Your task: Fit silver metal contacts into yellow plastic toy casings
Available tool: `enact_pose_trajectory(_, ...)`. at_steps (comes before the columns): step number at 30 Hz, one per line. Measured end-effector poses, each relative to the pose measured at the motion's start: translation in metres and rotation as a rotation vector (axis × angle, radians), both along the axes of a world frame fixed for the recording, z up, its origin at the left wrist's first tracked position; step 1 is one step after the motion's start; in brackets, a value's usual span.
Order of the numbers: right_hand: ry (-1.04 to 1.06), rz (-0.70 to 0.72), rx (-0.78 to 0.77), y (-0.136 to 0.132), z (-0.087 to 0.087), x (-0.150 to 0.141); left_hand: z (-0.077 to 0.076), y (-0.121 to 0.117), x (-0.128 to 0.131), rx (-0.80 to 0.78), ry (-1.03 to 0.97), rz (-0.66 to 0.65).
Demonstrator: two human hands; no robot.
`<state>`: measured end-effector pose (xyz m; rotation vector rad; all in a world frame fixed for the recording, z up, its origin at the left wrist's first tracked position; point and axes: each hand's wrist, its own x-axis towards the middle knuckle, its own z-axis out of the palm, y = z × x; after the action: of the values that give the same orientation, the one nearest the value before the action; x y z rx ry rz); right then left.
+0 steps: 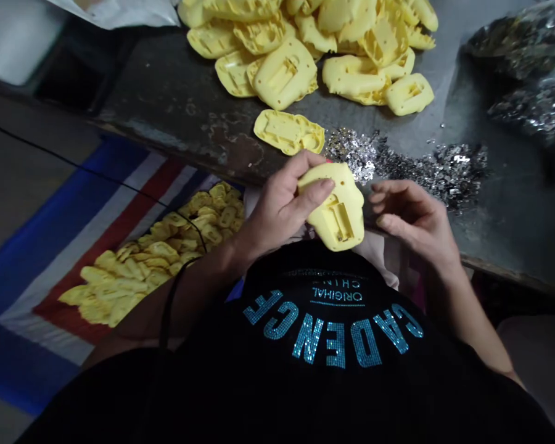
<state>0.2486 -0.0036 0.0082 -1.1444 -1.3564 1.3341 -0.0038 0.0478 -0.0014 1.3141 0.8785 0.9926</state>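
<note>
Fingers of the left hand [272, 213] curl around a yellow molded plastic shell [341, 216], thumb across its face, held just over the edge of the worn metal table [176, 111]. Right hand [414, 225] half open, empty, just beside the shell. Loose shell [287, 131] lies near silver metal bits [425, 166]; shell heap [305, 55] beyond. More shells [152, 265] on striped cloth [74, 203] at left

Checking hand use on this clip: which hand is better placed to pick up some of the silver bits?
Right, probably. The right hand is empty and open, right beside the silver bits. The left hand is holding the yellow part, so it would have to free itself first.
</note>
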Motion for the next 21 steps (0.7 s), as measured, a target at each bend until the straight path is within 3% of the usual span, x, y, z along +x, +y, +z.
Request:
enact_pose_trajectory(2,0.008,0.101,-0.044,0.013,0.010,-0.005,0.002,0.008,-0.002,0.045,0.044,-0.087)
enact_pose_trajectory(4,0.115,0.196,-0.132,0.022,0.009,-0.017,0.005,0.010,-0.003,0.021,0.025,-0.136)
enact_pose_trajectory(9,0.400,-0.019,-0.233,0.014,-0.024,-0.048,0.000,-0.019,-0.012,-0.094,-0.076,-0.077)
enact_pose_trajectory(11,0.388,0.014,-0.252,0.002,-0.032,-0.048,-0.006,-0.034,-0.021,-0.114,-0.030,-0.056)
enact_pose_trajectory(14,0.082,0.078,-0.133,-0.012,-0.028,-0.026,-0.012,-0.044,-0.032,-0.217,-0.041,0.016)
enact_pose_trajectory(18,-0.696,-0.235,0.359,-0.002,-0.018,0.015,-0.010,-0.036,-0.030,-0.463,-0.130,0.091)
enact_pose_trajectory(21,-1.060,-0.252,0.497,0.020,-0.025,0.025,-0.005,-0.030,-0.022,-0.542,-0.170,0.112)
